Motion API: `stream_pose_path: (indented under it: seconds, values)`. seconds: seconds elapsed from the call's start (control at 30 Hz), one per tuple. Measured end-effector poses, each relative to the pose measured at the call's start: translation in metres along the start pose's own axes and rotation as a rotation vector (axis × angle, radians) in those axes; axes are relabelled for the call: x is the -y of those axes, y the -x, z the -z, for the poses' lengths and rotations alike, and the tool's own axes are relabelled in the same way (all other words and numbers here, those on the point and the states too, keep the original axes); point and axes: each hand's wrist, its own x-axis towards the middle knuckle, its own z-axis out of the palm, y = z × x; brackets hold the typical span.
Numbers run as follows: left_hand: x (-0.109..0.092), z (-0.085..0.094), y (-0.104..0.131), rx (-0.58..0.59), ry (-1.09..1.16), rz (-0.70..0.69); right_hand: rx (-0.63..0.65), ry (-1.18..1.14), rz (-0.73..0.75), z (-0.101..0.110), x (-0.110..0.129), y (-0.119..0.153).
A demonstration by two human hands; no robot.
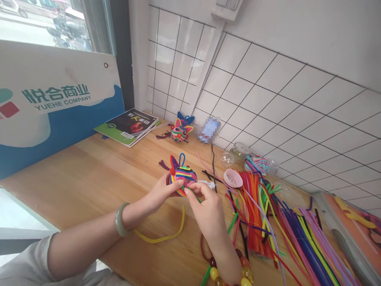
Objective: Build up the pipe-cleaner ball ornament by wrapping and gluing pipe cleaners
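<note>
Left hand (160,192) cradles the striped multicoloured pipe-cleaner ball figure (182,176) above the wooden table (89,178); right hand (205,210) pinches a green pipe cleaner (182,186) at it. Likely light, soft, crushable; grip by the body, not the ears.

The striped ball (183,177) runs pink, blue, yellow, orange and green, with a blue loop and purple tassel. A yellow pipe cleaner (166,236) lies on the pale wood table (89,174). The pipe cleaner pile (276,226) goes orange, red, green, navy, pink, lilac. The bangle (120,219) is grey-green.
</note>
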Motion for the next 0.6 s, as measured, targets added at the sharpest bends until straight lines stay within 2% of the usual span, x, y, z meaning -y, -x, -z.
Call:
stream_pose_path:
  seconds: [0.4,0.6]
  values:
    - [0.010,0.007,-0.003,0.142,0.203,0.017,-0.017,0.005,-0.030,0.006,0.004,-0.001]
    - [0.009,0.007,-0.003,0.146,0.215,0.046,-0.023,0.006,-0.026,0.008,0.004,-0.002]
